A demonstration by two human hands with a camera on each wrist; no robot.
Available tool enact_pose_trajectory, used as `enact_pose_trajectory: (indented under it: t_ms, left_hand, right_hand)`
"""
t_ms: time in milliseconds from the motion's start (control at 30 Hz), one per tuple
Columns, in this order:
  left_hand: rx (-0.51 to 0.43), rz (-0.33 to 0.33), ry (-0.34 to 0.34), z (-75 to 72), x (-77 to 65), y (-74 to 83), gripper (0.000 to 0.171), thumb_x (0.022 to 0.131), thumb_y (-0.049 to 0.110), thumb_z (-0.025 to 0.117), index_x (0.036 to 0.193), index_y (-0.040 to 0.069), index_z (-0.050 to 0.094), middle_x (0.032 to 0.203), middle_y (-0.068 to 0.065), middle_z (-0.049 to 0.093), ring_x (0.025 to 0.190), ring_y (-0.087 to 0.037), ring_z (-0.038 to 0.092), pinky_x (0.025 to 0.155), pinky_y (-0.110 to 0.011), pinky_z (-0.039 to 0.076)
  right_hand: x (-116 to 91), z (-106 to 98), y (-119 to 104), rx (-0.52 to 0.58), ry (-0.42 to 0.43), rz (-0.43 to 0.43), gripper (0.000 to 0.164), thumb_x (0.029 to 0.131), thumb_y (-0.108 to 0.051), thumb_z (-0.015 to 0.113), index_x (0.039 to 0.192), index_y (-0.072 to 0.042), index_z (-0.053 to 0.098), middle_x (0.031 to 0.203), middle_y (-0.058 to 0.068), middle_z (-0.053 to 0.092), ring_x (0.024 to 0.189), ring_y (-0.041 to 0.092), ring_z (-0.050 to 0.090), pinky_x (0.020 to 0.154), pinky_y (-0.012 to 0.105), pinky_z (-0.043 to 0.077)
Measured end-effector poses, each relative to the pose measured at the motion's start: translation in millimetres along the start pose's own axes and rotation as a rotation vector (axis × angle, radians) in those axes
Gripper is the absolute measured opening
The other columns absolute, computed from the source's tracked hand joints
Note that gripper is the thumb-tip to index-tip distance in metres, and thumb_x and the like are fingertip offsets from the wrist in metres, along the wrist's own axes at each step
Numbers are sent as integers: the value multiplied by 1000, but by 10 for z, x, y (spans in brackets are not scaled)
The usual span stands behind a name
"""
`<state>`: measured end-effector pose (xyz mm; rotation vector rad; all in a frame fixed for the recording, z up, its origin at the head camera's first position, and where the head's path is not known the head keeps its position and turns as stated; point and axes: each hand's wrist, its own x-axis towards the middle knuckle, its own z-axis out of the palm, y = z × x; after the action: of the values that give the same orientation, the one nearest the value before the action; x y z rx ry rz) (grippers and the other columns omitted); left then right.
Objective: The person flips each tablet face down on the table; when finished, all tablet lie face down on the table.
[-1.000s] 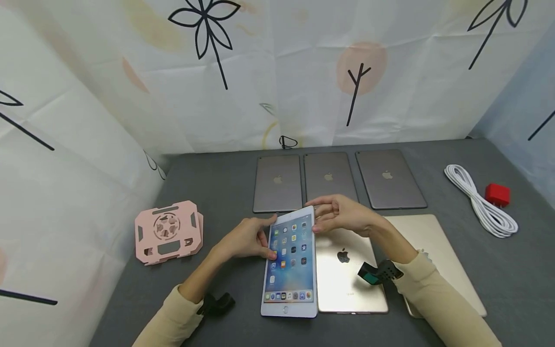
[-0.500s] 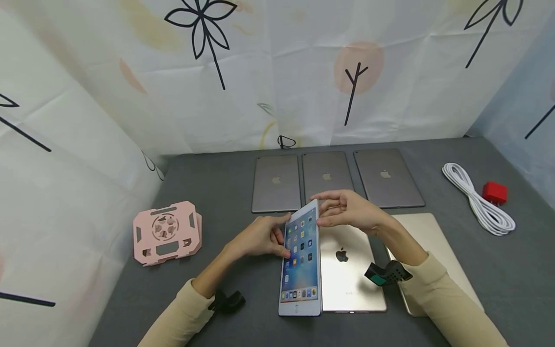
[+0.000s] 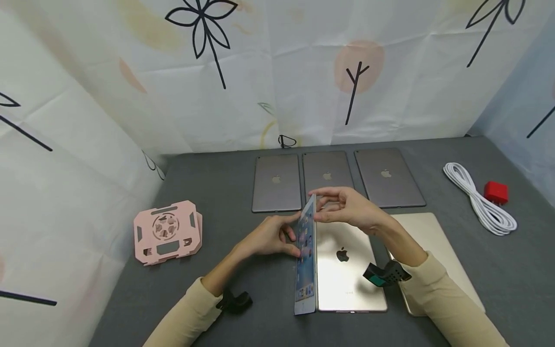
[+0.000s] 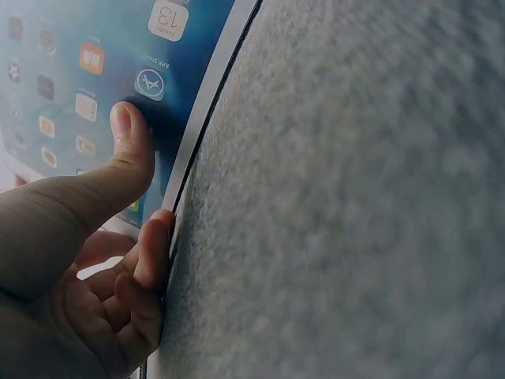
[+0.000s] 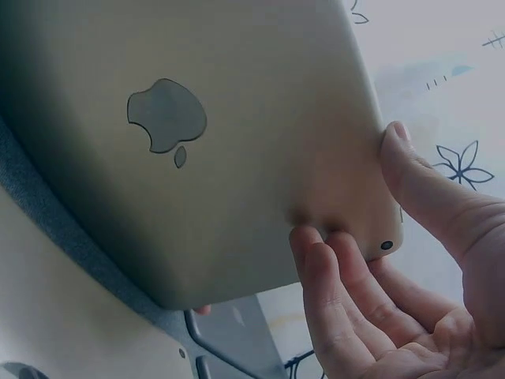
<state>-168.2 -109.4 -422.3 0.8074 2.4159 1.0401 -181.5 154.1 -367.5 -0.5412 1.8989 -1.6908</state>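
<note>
A white-framed tablet (image 3: 305, 274) stands tipped up on its long left edge, its lit screen facing left. My left hand (image 3: 275, 236) holds that lower edge: in the left wrist view the thumb (image 4: 130, 142) lies on the screen among the app icons, and the fingers curl at the edge against the grey cloth. Up at the top right corner, my right hand (image 3: 347, 207) grips the tablet, with thumb on the side edge and fingertips on the gold back (image 5: 245, 181) near the camera lens. Just right of it, a gold tablet (image 3: 347, 284) lies face down.
Another gold tablet (image 3: 440, 255) lies partly under the right forearm. Three grey tablets (image 3: 277, 180) lie face down in a row behind. A pink cut-out panel (image 3: 166, 233) sits at left; a coiled white cable (image 3: 481, 202) and a red plug adapter (image 3: 496, 193) lie at right.
The tablet has gone from nearly flat, screen up, to standing steeply on its left edge. My left hand has moved right with it, and the right hand has risen slightly with its corner.
</note>
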Motion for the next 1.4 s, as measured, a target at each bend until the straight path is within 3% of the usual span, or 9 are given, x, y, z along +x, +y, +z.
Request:
enact_pose_trajectory:
  t_ms: [233,367,467,667,767,933,1200,1300,1400]
  left_hand:
    - [-5,57,-31,-22,-23,-20,97,85,27,85,160,4,29,98,-3,72,63,-1,59,59,-19,49]
    - [-80,107,-51,-142,-118,9,87,94,20,76,163,7,24,104,-7,76,69,-9,69,64,-22,54]
    - [-150,158,-29,-262,-199,79,85,98,19,71,164,9,19,103,-10,77,73,-15,72,64,-25,55]
    - [-177,249,16,-483,-300,244,98,96,54,65,166,16,9,106,-18,76,74,-10,71,63,-27,53]
    - [-166,251,18,-545,-307,290,104,91,66,62,166,17,8,107,-19,76,74,-9,71,63,-28,54]
    - [-176,229,16,-574,-296,285,107,88,63,65,165,11,11,103,-15,75,76,-16,73,64,-28,56]
    - [-205,172,-3,-575,-299,233,115,83,70,63,164,5,15,103,-14,71,82,-12,72,72,-30,59]
    - [-214,159,-6,-579,-308,210,112,84,68,65,164,8,17,101,-13,72,81,-13,72,73,-30,59]
    - [-229,162,-8,-591,-313,188,106,86,62,69,164,12,18,99,-11,72,81,-15,72,74,-31,58]
  right_hand:
    - [53,58,-20,-3,-7,-2,70,94,-10,73,154,2,38,111,4,59,92,12,73,88,38,60]
    - [94,112,-27,-18,-26,-5,69,96,-13,72,155,-3,39,116,9,55,92,17,73,87,42,60]
    - [114,145,-24,-28,-37,1,67,97,-16,71,155,-5,39,118,10,53,95,21,73,86,43,60]
    - [169,200,14,-47,-42,19,64,99,-22,69,155,-10,41,119,9,52,102,32,70,87,44,59]
    - [198,236,45,-48,-48,23,66,99,-23,69,156,-9,38,119,10,52,103,34,69,86,43,59]
    - [237,308,124,-90,-87,17,79,97,-21,72,160,-5,28,123,16,53,107,29,71,84,40,59]
    - [290,351,213,-154,-86,45,80,93,-19,76,158,-5,32,119,16,51,87,17,68,67,32,55]
    - [307,345,260,-251,-72,35,79,89,-17,80,154,0,38,113,17,53,70,12,60,60,25,48]
    - [316,344,303,-422,-48,12,78,85,-18,85,149,2,46,105,15,57,58,8,44,55,21,37]
